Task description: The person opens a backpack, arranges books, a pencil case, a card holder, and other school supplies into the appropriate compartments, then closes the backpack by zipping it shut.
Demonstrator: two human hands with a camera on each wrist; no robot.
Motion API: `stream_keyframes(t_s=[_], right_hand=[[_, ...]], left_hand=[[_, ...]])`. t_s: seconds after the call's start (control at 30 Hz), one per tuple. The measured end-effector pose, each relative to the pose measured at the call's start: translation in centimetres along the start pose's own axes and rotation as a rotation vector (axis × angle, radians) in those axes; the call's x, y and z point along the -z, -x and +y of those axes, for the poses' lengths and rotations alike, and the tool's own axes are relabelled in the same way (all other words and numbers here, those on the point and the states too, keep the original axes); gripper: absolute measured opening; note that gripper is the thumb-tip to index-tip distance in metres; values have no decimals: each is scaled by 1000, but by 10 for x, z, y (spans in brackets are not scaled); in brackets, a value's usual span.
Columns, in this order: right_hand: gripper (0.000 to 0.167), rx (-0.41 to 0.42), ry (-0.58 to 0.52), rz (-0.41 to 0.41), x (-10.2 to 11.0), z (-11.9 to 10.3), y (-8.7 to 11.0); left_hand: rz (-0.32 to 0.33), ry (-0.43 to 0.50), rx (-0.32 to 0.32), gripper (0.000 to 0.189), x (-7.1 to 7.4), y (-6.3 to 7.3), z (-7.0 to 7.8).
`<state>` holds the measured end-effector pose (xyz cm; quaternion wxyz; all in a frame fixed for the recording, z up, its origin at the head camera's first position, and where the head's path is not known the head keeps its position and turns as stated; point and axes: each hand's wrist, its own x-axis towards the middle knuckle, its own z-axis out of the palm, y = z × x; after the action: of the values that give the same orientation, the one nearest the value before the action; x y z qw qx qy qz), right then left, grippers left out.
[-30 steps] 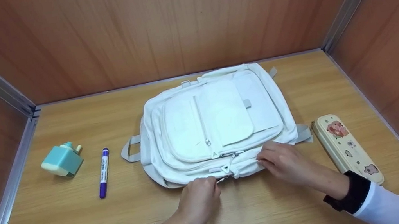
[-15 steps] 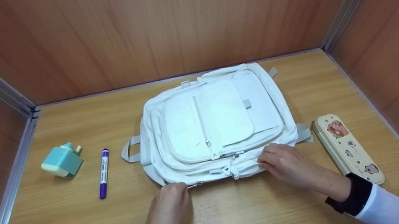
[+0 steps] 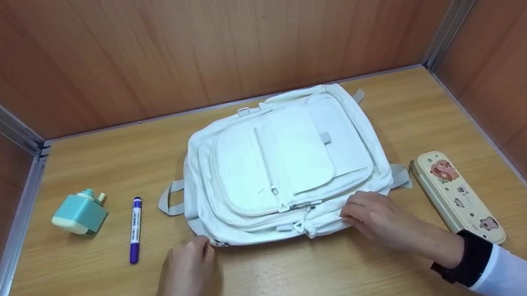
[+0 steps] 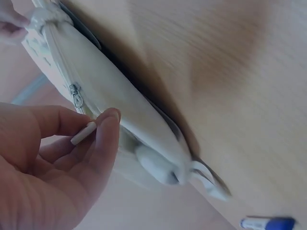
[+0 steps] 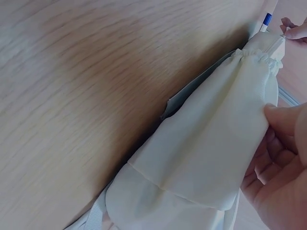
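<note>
A white backpack (image 3: 251, 170) lies flat on the wooden table, its front pockets facing up. At its near left corner my left hand (image 3: 185, 269) pinches a zipper pull (image 4: 84, 133) between thumb and fingers; the metal slider (image 4: 76, 96) shows just beyond the fingertips. The zipper behind it runs along the bag's near side. My right hand (image 3: 384, 219) grips the fabric of the near side toward the right, thumb on the edge of the gathered side pocket (image 5: 206, 129). Part of that grip is hidden behind the cloth in the right wrist view.
Left of the bag lie a purple-and-white marker (image 3: 135, 231) and a teal, cream-trimmed pencil sharpener (image 3: 80, 213) with a small crank. A cream pencil case (image 3: 459, 199) with animal pictures lies beside the right forearm. Wooden panels (image 3: 246, 30) enclose the back and sides.
My left hand has slid leftward along the bag's near edge, drawing the zipper pull from near the middle to the left corner. My right hand has kept its grip in place.
</note>
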<state>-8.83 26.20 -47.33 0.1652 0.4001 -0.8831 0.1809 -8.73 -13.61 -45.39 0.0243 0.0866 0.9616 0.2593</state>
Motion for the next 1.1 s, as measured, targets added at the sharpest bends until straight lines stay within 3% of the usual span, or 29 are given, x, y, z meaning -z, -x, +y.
stream_keyframes(t_s=[0.1, 0.2, 0.47, 0.8, 1.1], right_hand=[[16, 19, 13, 13, -1, 1, 2], [17, 40, 55, 29, -2, 2, 3], [22, -11, 149, -13, -3, 6, 6], [15, -145, 187, -119, -2, 13, 9], [33, -241, 269, -142, -1, 23, 14]], left_hand=[[78, -23, -3, 12, 4, -4, -12], [112, -39, -3, 14, 7, -6, -18], [74, -50, 4, 12, 13, 5, -6], [53, -46, -38, 23, 1, 26, 5], [51, 6, -174, 20, -16, 41, 16]])
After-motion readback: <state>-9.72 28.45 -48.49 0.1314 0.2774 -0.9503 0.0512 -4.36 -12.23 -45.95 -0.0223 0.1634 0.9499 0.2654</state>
